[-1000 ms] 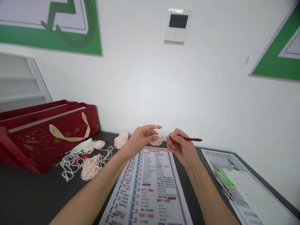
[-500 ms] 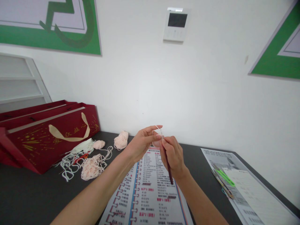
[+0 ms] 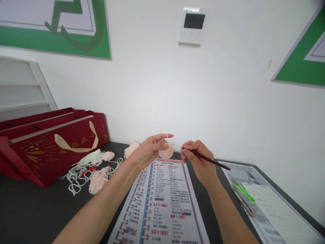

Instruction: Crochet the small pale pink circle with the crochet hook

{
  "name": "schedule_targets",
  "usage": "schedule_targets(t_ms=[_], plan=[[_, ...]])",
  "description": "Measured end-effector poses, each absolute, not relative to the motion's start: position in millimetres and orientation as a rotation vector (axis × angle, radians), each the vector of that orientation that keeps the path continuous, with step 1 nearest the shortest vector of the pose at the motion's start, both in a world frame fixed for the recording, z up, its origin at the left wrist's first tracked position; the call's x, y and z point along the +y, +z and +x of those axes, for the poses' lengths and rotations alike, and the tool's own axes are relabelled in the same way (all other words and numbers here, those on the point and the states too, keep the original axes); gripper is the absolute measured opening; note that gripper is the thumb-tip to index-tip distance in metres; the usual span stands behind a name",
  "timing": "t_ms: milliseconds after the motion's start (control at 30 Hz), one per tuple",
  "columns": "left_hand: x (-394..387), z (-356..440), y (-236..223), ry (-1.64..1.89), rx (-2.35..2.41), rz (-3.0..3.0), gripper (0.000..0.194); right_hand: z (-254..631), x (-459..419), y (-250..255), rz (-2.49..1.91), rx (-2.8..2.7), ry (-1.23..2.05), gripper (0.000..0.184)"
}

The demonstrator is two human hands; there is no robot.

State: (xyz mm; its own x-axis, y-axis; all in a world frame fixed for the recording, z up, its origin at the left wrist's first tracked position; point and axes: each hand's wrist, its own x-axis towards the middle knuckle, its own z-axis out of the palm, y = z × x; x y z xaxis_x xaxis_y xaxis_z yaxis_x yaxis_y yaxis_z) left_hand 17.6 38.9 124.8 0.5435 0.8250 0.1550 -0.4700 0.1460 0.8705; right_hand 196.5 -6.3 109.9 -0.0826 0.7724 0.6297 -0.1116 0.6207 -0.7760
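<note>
A small round piece of pale pink crochet (image 3: 166,151) is pinched between the thumb and fingers of my left hand (image 3: 151,149). A strand of yarn loops over the outstretched left index finger. My right hand (image 3: 199,159) is closed around the dark red handle of a crochet hook (image 3: 207,157). The hook's thin metal shaft points left to the edge of the crochet piece; whether its tip is in a stitch is too small to tell. Both hands are raised above a printed pattern sheet (image 3: 169,193).
Pink yarn (image 3: 99,181), more pink yarn (image 3: 131,149) and white yarn (image 3: 76,176) lie on the dark table (image 3: 27,210) at left, beside red gift bags (image 3: 58,145). At right, green-handled scissors (image 3: 245,193) and slim tools lie on papers (image 3: 276,210).
My right hand has moved right and turned, so the hook now lies slanted sideways instead of pointing down toward me. The round crochet piece shows more clearly below my left fingers.
</note>
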Motion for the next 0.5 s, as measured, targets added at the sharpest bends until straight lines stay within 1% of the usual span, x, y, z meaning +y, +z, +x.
schedule_targets(t_ms=[133,333,500], plan=[[40,13,124,0.933,0.386,1.091,0.039,199,-5,112,-0.553,-1.417,0.935,0.007],[45,7,121,0.804,0.35,1.092,0.041,206,-9,117,-0.643,-1.551,0.847,0.007],[46,8,121,0.724,0.345,1.098,0.039,214,-14,122,-0.655,-1.625,0.866,0.005]])
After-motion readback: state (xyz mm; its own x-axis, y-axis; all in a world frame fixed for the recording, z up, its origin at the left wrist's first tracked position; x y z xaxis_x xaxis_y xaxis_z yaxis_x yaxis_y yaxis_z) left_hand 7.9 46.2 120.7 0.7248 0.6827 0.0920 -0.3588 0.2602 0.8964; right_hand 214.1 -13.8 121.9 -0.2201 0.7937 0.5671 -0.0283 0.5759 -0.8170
